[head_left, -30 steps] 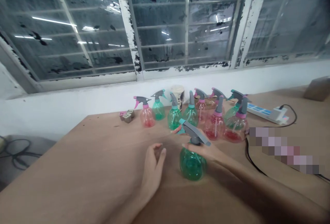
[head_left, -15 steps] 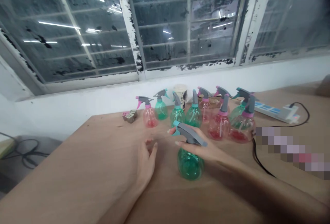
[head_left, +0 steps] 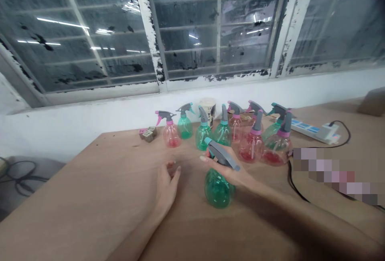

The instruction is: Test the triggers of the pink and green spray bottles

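My right hand (head_left: 231,166) is wrapped round the neck and grey-and-teal spray head of a green spray bottle (head_left: 219,191), which is upright at the table's middle. Its nozzle points away to the left, and my fingers are curled over the trigger, partly hiding it. To the left of the bottle, my left hand (head_left: 167,185) is over the table with its thumb and fingers apart and loosely curved, holding nothing. Just behind the held bottle are another green spray bottle (head_left: 203,136) and a pink spray bottle (head_left: 172,136).
Several more pink and green spray bottles (head_left: 251,146) stand at the back right. Behind them are a paper cup (head_left: 208,108) and a power strip (head_left: 313,130) with a black cable. Small blocks (head_left: 148,133) lie back left on the wooden table (head_left: 99,189), below a window wall.
My right fingers have closed in further round the trigger, which showed more before. The bottle stays in place. The view has shifted slightly, and my left hand keeps its pose.
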`<state>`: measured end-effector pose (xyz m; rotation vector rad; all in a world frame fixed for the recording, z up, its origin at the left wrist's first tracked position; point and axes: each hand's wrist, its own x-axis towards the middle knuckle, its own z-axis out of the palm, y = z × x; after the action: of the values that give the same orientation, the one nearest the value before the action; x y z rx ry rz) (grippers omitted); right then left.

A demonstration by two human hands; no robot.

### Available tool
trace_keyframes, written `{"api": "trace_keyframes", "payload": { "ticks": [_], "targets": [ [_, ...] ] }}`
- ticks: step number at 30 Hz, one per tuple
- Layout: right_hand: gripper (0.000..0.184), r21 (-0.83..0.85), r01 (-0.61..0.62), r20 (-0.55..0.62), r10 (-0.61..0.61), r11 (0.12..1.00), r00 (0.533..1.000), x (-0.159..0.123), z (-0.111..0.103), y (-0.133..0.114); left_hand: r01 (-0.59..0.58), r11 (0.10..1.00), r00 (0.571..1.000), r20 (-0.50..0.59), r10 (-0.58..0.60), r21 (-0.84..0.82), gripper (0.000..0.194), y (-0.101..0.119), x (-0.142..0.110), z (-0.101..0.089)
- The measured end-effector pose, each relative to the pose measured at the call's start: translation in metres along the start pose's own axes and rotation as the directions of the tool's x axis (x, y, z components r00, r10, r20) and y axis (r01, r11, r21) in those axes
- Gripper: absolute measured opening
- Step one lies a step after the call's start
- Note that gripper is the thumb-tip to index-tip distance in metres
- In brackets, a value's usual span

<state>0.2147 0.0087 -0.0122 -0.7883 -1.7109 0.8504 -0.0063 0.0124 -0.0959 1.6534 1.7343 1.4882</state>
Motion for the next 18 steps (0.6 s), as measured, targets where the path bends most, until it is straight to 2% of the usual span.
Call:
{"api": "trace_keyframes", "payload": {
  "ticks": [4,9,18],
  "targets": [
    [0.020,0.004,0.006,0.018,-0.006,1.000,1.000,0.002,-0.002,0.003,-0.005,1.000,1.000,0.010,0.005,0.008,0.032,-0.002,0.000,0.000],
    [0.025,-0.002,0.052,-0.066,-0.052,0.999,0.996,0.007,-0.004,0.011,0.002,0.999,0.999,0.036,-0.003,0.046,0.032,-0.002,0.000,0.001],
    [0.028,0.099,0.080,-0.049,-0.075,0.992,0.996,0.006,-0.001,0.016,-0.003,0.997,0.998,0.055,-0.002,0.079,0.032,0.001,0.001,0.003]
  ]
}}
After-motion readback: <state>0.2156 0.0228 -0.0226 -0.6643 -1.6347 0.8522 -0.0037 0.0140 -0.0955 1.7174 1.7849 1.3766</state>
